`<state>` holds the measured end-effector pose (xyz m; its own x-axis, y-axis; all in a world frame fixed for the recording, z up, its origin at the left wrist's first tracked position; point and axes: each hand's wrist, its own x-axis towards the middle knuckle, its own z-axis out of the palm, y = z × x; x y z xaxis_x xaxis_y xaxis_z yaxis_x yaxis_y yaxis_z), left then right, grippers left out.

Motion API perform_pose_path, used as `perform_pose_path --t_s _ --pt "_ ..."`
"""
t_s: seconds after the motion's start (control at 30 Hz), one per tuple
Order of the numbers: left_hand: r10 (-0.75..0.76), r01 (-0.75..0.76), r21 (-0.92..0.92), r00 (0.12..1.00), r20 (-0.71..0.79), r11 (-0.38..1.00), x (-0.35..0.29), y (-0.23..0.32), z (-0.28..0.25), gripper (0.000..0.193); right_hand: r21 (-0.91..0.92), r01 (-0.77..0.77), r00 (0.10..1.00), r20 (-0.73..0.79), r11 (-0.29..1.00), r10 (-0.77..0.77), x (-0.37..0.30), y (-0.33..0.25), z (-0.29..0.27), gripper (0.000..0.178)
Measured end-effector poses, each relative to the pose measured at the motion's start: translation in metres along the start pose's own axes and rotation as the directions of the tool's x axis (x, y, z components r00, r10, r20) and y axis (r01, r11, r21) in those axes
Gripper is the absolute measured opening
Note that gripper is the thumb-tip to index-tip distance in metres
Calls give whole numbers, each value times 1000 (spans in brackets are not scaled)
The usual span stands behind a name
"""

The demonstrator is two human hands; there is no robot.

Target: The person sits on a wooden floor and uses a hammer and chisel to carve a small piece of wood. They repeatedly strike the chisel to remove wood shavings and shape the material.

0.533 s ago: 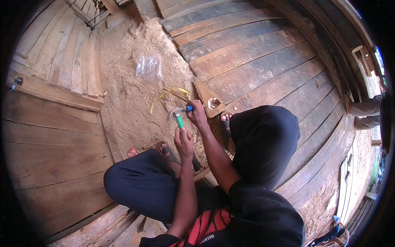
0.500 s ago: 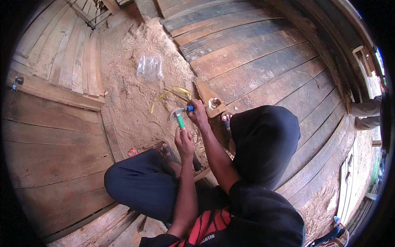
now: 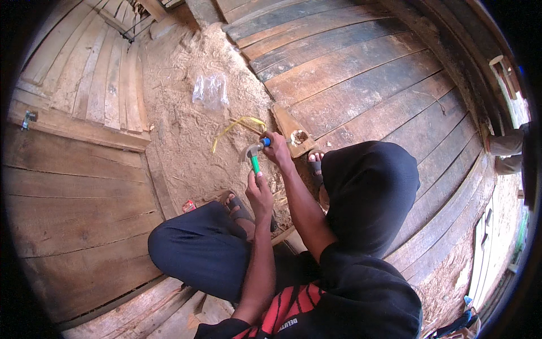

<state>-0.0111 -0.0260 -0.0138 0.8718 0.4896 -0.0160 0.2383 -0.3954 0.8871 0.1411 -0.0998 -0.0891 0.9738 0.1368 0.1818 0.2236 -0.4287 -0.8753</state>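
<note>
1. The left hand (image 3: 260,195) was closed around the lower end of a green-handled tool (image 3: 255,164), which stood upright just above its fingers.
2. The right hand (image 3: 278,149) was curled shut on a blue-handled hammer (image 3: 255,148), its metal head held at the green tool's top, left of the fingers.
3. A yellow strip (image 3: 236,127) lay on the sawdust beyond the fingers, a clear plastic bag (image 3: 210,90) farther off.

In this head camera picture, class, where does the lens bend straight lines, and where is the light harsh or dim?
Head view: the brown wooden floor planks curve toward the black rim; pale sawdust is brightly lit, the right edge glares; the black-clothed knee loses detail.
</note>
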Motion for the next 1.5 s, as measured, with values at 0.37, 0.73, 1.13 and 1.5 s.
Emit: perform_pose_path --t_s 0.37,0.73,1.13,1.5 --pt "43 -50 -39 986 -162 998 -9 6 13 29 -11 21 999 -26 1000 -21 -7 12 9 21" --pt "75 -67 53 986 -147 996 8 -25 18 28 -39 56 997 -42 998 -58 1 6 3 17" --pt "-124 89 -164 968 -220 983 1 -4 11 32 -8 21 1000 10 1000 -21 -2 -3 5 19" --pt "-113 100 -91 983 -143 991 -3 9 5 29 -83 80 997 15 993 -79 -3 12 8 17"
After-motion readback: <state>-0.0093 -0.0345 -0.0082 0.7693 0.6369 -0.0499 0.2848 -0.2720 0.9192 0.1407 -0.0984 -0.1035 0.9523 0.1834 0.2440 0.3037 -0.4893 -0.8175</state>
